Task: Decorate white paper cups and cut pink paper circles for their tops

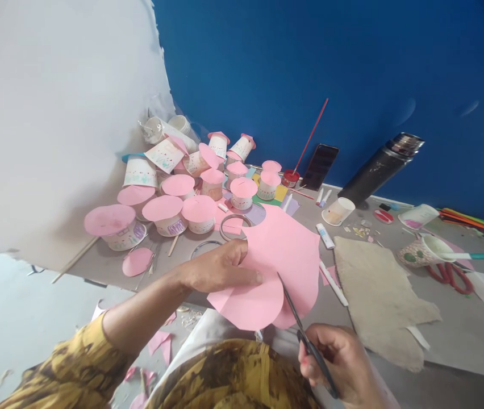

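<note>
My left hand grips a sheet of pink paper, thumb on top, over the table's front edge. In my right hand is a pair of black-handled scissors, its blades at a cut in the paper. A rounded piece of the sheet hangs toward me beside that cut. Just beyond the left hand lie metal-coloured rings. Paper cups topped with pink paper discs crowd the table to the left, and a loose pink disc lies near its front edge.
At the right are a beige cloth, red-handled scissors and a cup on its side. A black flask and a phone lean on the blue wall. Pink scraps litter the floor.
</note>
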Available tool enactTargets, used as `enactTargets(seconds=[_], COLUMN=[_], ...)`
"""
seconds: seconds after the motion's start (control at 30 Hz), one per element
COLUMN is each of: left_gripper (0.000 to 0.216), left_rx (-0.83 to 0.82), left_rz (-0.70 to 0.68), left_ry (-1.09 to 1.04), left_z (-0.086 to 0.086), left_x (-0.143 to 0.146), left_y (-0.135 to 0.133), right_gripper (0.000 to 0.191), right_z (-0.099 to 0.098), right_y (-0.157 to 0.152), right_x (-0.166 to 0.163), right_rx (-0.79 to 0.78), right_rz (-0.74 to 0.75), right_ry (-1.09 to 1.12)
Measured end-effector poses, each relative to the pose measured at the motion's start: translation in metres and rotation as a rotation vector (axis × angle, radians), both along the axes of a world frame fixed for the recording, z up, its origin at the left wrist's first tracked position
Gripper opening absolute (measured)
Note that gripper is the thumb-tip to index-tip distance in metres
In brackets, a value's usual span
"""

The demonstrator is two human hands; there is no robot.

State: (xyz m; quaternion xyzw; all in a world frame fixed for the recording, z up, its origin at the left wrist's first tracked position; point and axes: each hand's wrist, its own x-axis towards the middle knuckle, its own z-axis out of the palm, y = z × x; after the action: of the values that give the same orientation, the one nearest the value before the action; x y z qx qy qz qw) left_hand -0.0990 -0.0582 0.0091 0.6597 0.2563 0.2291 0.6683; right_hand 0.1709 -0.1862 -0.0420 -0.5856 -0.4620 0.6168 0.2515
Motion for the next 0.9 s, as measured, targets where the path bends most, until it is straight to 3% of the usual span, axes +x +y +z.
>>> enactTargets(seconds=[0.23,0.4,0.63,0.9], left_gripper=[0.027,0.034,0.033,0.035], left_rx=[-0.008,0.041,0.074,-0.083], left_rz=[-0.042,-0.063,-0.020,-0.115], left_ry=[0.008,0.065,0.082,0.042], left_z=[0.003,0.001,-0.001,-0.002], left_x=[-0.001,-0.003,-0.006,-0.009], left_y=[0.001,0.003,0.005,0.010], right_gripper=[0.050,0.053,0.052,0.050], right_z=[0.021,0.006,-0.008,-0.006], right_y=[0.002,0.005,0.005,0.012], right_x=[-0.006,0.000,0.002,0.007], right_rx=[0.057,0.023,0.010,0.099], right_rz=[0.033,0.107,0.097,0.206], right_ry=[-0.038,0.013,0.027,-0.046])
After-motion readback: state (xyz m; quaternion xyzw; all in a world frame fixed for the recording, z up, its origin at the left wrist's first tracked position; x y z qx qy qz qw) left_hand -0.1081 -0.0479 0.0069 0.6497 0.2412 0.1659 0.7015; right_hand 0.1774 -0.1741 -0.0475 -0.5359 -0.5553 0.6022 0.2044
